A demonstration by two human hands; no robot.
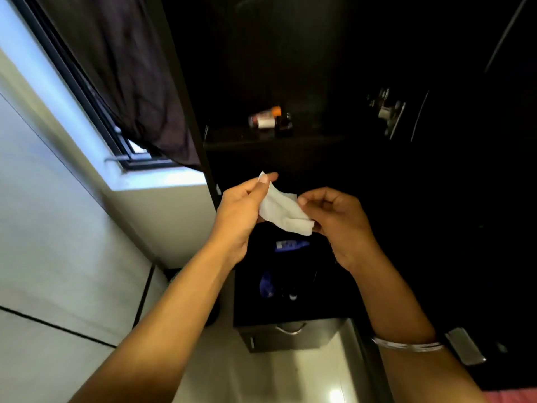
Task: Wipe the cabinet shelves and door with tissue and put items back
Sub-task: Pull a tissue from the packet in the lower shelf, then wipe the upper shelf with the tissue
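Tissue, white, thin and crumpled [283, 210], is held up in front of the dark open cabinet [319, 68], stretched between both hands at about the middle of the view. Its upper left corner is pinched between thumb and forefinger of the left hand [236, 212]; the remaining left fingers are curled behind the sheet. Its lower right edge is gripped by the curled fingers and thumb of the right hand [338, 221]. A thin silver bangle [406, 346] is worn on the right forearm.

Behind and above the hands, a dark cabinet shelf [261, 141] is seen, with a small cluster of bottles [268, 119] standing on it: one white with an orange cap, one dark beside it. Exact labels cannot be read. A metal hinge [388, 110] is fixed on the cabinet's right side.

Below the hands, a lower dark compartment [247, 301] is seen; blue items [290, 245] lie in it, shapes unclear in the gloom. A metal-fronted drawer with a curved handle [290, 330] is set beneath.

At left, a dark curtain [130, 77] is hung over a window [58, 68], with a pale wall [58, 228] below.
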